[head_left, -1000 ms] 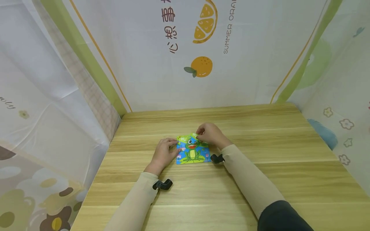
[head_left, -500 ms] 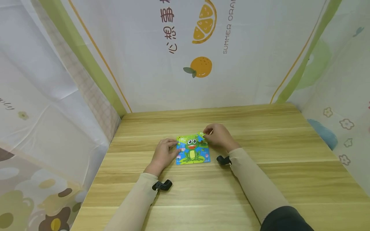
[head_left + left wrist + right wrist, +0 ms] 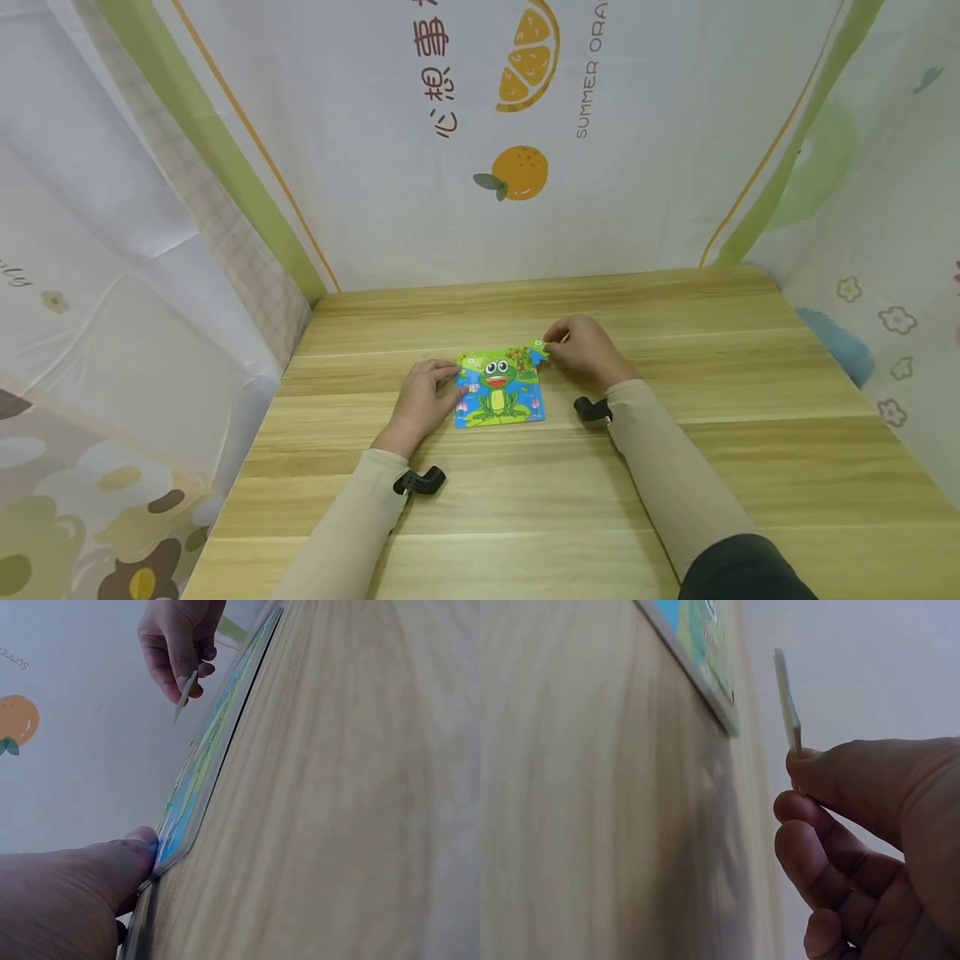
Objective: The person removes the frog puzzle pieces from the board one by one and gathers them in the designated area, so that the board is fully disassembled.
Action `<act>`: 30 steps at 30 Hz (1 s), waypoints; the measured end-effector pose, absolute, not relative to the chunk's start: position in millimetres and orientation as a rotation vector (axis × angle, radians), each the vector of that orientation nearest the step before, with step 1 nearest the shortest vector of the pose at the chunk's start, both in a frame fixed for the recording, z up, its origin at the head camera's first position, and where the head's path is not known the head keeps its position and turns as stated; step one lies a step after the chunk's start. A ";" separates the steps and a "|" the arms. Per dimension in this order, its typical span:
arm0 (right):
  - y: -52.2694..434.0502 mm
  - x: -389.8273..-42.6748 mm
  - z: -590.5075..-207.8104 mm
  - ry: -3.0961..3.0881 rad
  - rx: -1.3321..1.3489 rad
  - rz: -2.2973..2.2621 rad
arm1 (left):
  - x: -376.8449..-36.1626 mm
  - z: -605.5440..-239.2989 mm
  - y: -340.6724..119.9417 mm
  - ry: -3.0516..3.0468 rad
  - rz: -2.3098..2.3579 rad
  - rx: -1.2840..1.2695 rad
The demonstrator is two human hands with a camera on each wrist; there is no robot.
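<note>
A square jigsaw puzzle (image 3: pixel 497 400) of a green frog on blue water lies flat on the wooden table. My left hand (image 3: pixel 429 400) rests at its left edge, fingers and thumb spread along the rim; in the left wrist view the thumb (image 3: pixel 124 859) touches the near corner. Between thumb and fingertips, my right hand (image 3: pixel 583 346) pinches a small green-and-blue puzzle piece (image 3: pixel 537 350) beside the puzzle's top right corner. Edge-on in the right wrist view, that thin piece (image 3: pixel 786 694) is raised clear of the table.
The wooden table (image 3: pixel 480 508) extends around the puzzle on all sides. A white cloth with orange prints (image 3: pixel 360 167) hangs behind it, with more printed cloths at both sides. Each wrist carries a small black camera (image 3: pixel 422 481).
My right hand has moved right with the puzzle piece, from over the frog's head to beyond the top right corner, uncovering the frog's eyes and a red-dotted tree. My left hand stays put.
</note>
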State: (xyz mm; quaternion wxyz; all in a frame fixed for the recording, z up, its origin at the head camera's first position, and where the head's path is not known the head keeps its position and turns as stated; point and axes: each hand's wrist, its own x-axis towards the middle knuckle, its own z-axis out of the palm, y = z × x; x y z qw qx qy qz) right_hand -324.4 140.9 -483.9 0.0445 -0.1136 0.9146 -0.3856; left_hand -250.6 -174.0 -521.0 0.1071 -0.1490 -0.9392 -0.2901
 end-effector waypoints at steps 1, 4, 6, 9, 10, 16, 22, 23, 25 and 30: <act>142.2 -325.1 -483.7 2.803 -0.360 -1.163 | -250.4 -521.2 -174.1 -2.766 -0.852 -0.438; 146.6 -326.7 -483.7 2.818 -0.386 -1.126 | -250.0 -522.1 -174.5 -2.768 -0.840 -0.440; 149.7 -327.9 -484.5 2.821 -0.390 -1.114 | -250.0 -522.6 -174.6 -2.766 -0.834 -0.442; 153.8 -329.6 -486.2 2.815 -0.392 -1.118 | -250.3 -522.9 -174.3 -2.763 -0.836 -0.440; 155.2 -330.1 -487.0 2.813 -0.389 -1.121 | -250.4 -523.0 -174.3 -2.761 -0.841 -0.438; 162.2 -333.9 -491.4 2.798 -0.357 -1.104 | -251.6 -522.7 -174.5 -2.749 -0.860 -0.442; 167.0 -335.4 -493.4 2.773 -0.355 -1.106 | -251.0 -521.8 -174.5 -2.743 -0.850 -0.454; 167.6 -335.5 -493.7 2.772 -0.360 -1.105 | -250.8 -521.8 -174.3 -2.742 -0.851 -0.453; 168.4 -335.6 -494.5 2.772 -0.359 -1.100 | -250.5 -521.7 -174.2 -2.737 -0.854 -0.452; 170.1 -336.2 -496.4 2.773 -0.334 -1.105 | -250.7 -521.8 -174.0 -2.737 -0.854 -0.451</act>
